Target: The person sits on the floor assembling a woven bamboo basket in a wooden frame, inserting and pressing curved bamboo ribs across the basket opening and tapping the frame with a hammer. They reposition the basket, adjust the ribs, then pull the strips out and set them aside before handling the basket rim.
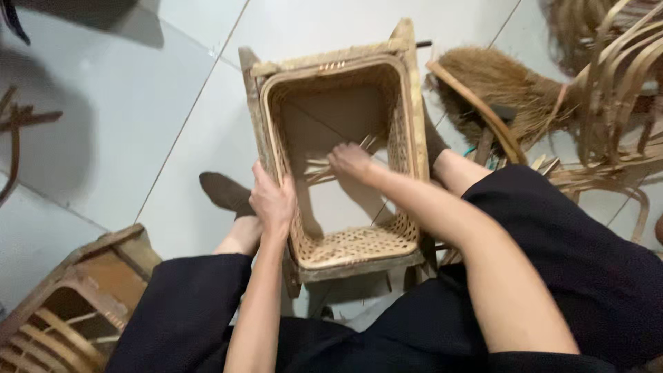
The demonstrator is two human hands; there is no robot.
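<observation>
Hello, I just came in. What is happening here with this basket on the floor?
A seated person is working on a square woven basket frame that stands between their legs on the tiled floor. The left hand grips the frame's woven rim, and the right hand reaches inside it, at some thin cane strips. Loose bundles of cane lie to the right, and another wooden frame stands at the lower left.

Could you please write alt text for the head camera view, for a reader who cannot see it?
A seated person holds a bottomless woven basket in a wooden frame between their legs; the left hand grips its near-left rim, and the right hand reaches inside to thin cane strips. A brown fibre broom lies on the pale tiled floor.
</observation>
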